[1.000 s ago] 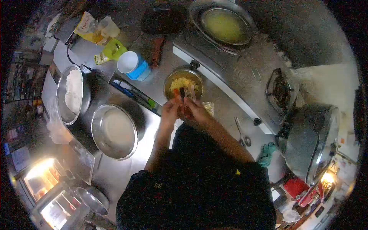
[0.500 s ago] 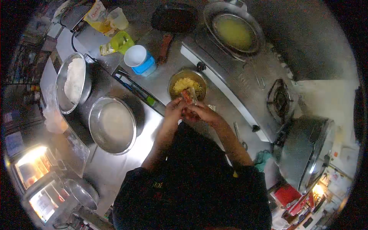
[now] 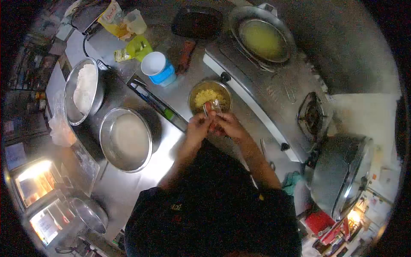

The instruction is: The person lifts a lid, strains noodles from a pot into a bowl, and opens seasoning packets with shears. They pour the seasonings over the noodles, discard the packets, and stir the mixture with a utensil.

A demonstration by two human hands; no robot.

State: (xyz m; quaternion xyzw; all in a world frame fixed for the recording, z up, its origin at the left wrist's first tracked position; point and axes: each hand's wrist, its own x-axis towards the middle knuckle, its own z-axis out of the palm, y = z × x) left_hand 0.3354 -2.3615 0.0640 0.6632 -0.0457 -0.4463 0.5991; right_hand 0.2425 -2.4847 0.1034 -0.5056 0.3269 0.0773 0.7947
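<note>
Close over the near rim of a metal bowl [image 3: 228, 91], my two hands meet around a small clear packet with red on it [image 3: 210, 107]. Yellow crumbly food [image 3: 207, 97] fills the bowl's bottom. My left hand [image 3: 198, 127] pinches the packet from the left. On the other side my right hand [image 3: 230, 126] has its fingers closed on it too, partly covering it. The packet's top end overlaps the food in this view.
To the left stand a large metal bowl of pale liquid [image 3: 148, 128] and one of white flour [image 3: 95, 81]. A blue-and-white cup [image 3: 159, 70] is beyond my hands. The stove [image 3: 274, 94] lies right, bearing a pan of yellowish liquid [image 3: 282, 25]. A dark pan [image 3: 196, 23] sits at the back.
Both hands still hold the packet over the bowl; it now stands more upright between my fingers, and my right hand has turned slightly. The whole view has shifted a little.
</note>
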